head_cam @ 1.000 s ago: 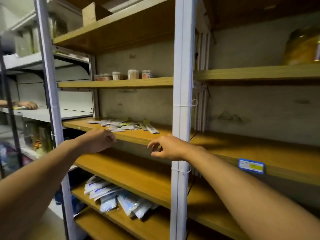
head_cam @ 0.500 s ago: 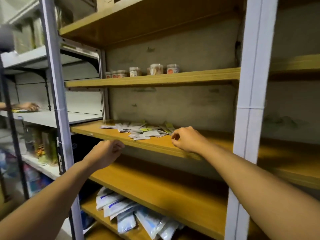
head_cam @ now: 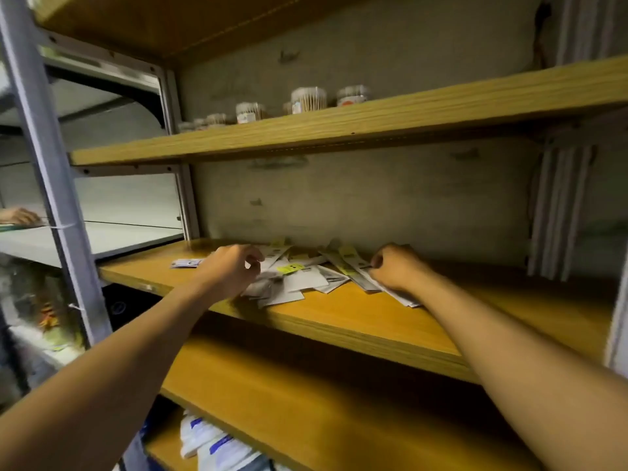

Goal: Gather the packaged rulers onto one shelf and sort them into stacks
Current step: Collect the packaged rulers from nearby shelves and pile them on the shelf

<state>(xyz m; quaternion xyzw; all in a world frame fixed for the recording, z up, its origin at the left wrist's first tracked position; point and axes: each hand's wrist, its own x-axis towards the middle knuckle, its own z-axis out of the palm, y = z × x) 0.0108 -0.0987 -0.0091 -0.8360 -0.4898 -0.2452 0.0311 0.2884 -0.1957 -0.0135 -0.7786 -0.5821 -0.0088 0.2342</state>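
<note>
A loose heap of packaged rulers (head_cam: 306,278), white and grey packets with yellow labels, lies on the middle wooden shelf (head_cam: 356,321). My left hand (head_cam: 231,266) rests on the heap's left side with curled fingers touching the packets. On the heap's right edge, my right hand (head_cam: 396,266) curls its fingers round a long ruler packet (head_cam: 353,266). One separate packet (head_cam: 185,263) lies to the left of the heap.
Several small plastic jars (head_cam: 307,100) stand on the shelf above. White and blue bags (head_cam: 210,443) lie on the bottom shelf. A grey metal upright (head_cam: 51,185) stands at left. Another person's hand (head_cam: 20,215) rests on the neighbouring white shelf.
Both hands have moved up and forward onto the ruler heap; the left came up from the shelf edge. The view has moved closer and to the left.
</note>
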